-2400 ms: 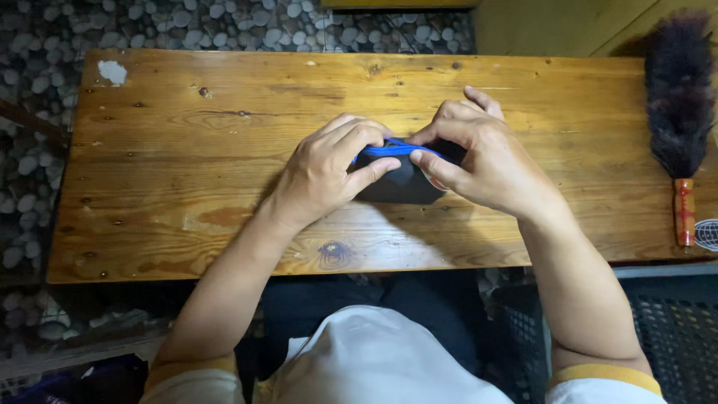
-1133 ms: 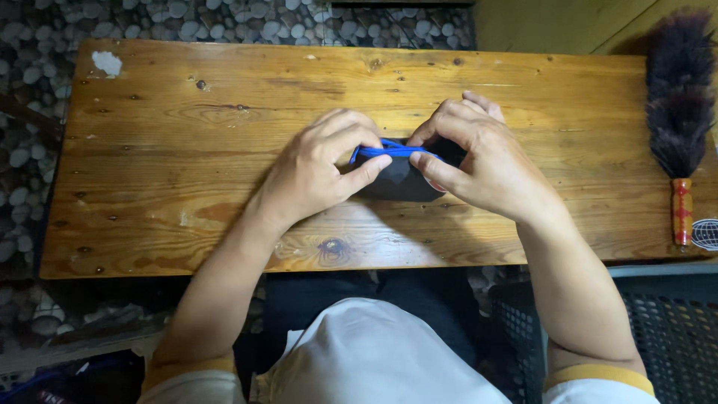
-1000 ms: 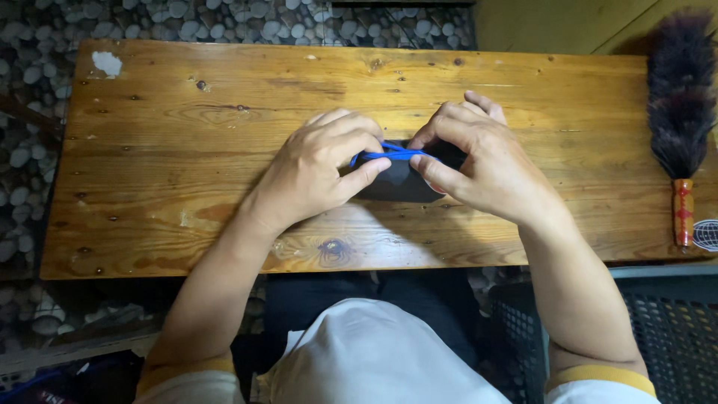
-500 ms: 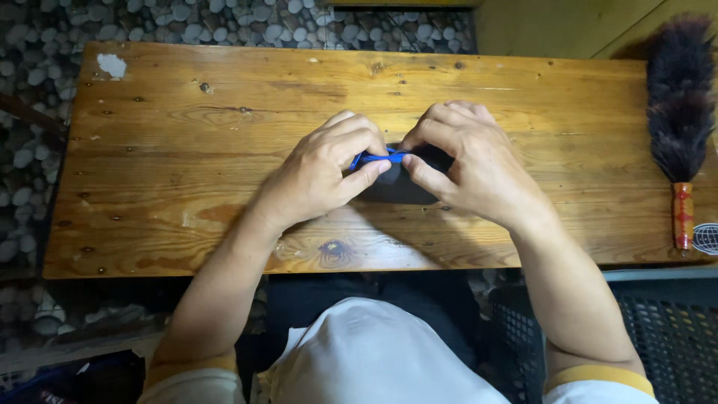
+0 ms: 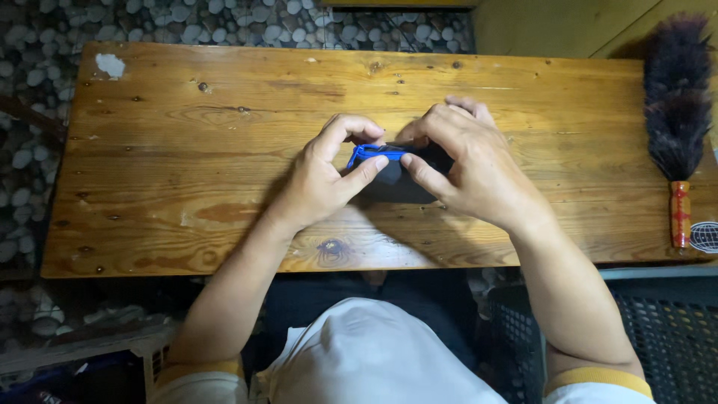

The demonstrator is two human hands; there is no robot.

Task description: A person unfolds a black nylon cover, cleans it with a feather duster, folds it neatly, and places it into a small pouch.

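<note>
Right now my left hand [image 5: 329, 176] and right hand [image 5: 471, 168] both pinch a small dark pouch [image 5: 393, 183] with a bright blue cord [image 5: 370, 153] along its top, resting mid-table. Bare wooden tabletop [image 5: 187, 150] spreads wide on my left; on the right, a dark feather duster [image 5: 677, 112] lies near the table's edge, well apart from my hands.
</note>
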